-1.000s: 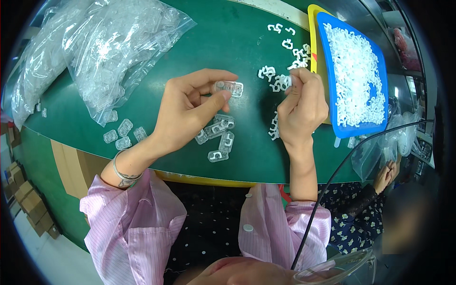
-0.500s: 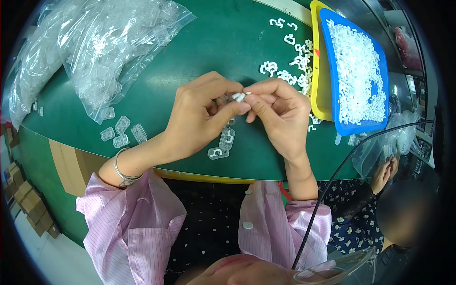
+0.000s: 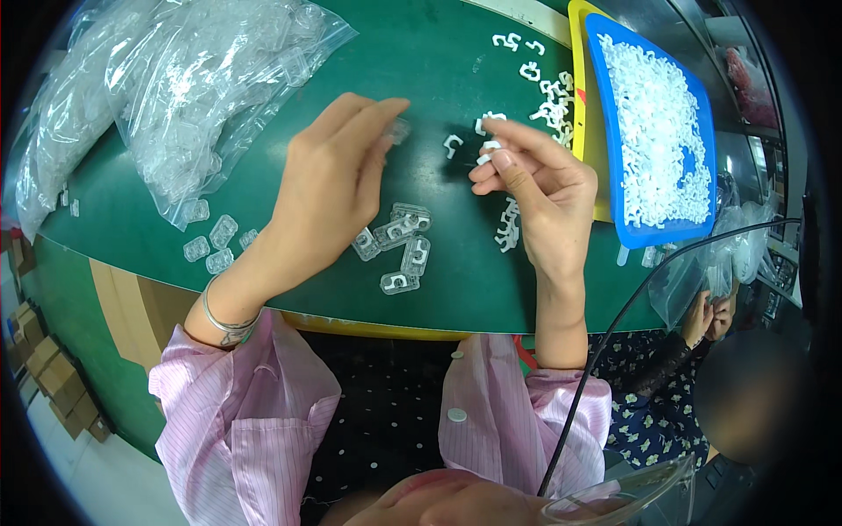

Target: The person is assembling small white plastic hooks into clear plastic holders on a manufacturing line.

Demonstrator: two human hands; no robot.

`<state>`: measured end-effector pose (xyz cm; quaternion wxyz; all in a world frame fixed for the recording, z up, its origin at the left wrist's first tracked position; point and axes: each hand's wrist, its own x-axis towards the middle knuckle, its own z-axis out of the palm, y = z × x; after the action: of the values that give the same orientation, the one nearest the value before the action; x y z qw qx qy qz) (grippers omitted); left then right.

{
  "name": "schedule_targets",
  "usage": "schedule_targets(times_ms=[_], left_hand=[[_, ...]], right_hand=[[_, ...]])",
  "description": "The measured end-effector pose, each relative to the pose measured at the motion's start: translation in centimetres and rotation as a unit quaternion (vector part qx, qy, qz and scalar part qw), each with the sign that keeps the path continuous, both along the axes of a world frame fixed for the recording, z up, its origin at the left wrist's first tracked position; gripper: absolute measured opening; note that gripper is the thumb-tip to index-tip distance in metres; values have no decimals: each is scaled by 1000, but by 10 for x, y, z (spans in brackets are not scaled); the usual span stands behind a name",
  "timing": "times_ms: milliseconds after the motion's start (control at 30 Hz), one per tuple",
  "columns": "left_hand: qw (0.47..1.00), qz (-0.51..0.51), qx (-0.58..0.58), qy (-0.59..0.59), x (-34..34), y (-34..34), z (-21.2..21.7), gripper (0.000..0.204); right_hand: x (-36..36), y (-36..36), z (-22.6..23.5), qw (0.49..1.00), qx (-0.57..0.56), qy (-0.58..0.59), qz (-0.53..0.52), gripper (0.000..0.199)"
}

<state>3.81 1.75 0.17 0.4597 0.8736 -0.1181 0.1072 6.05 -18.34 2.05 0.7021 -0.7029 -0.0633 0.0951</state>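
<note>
Your hands have just parted: left hand (image 3: 329, 188) fingers pinch a clear clip (image 3: 396, 131), right hand (image 3: 539, 197) fingers hold a white hook (image 3: 488, 151) — next pair's ready above the table (image 3: 263, 263).

Green work table (image 3: 263, 263) in front of me, front edge trimmed yellow. Beside it, at my lower left: pale floor (image 3: 79, 478), stack of brown cardboard boxes (image 3: 48, 377) against green table side. Far right: dark shelving or equipment (image 3: 763, 96), detail too blurred to tell. Second person (image 3: 702, 368) seated at my right, dark flowered clothing. Lighting even and bright across table top. No window or wall clearly visible.
</note>
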Motion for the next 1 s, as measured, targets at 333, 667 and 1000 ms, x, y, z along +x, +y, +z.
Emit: schedule_targets(times_ms=[333,667,1000], left_hand=[[870,-102,-383,293,-6,2,16,29],[931,-128,-247,238,-14,-2,18,29],[942,-117,-273,159,-14,-10,4,19]], right_hand=[[-12,0,16,995,74,-2,62,13],[-15,11,9,941,-196,-268,67,13],[-17,15,11,932,-249,-264,13,15]])
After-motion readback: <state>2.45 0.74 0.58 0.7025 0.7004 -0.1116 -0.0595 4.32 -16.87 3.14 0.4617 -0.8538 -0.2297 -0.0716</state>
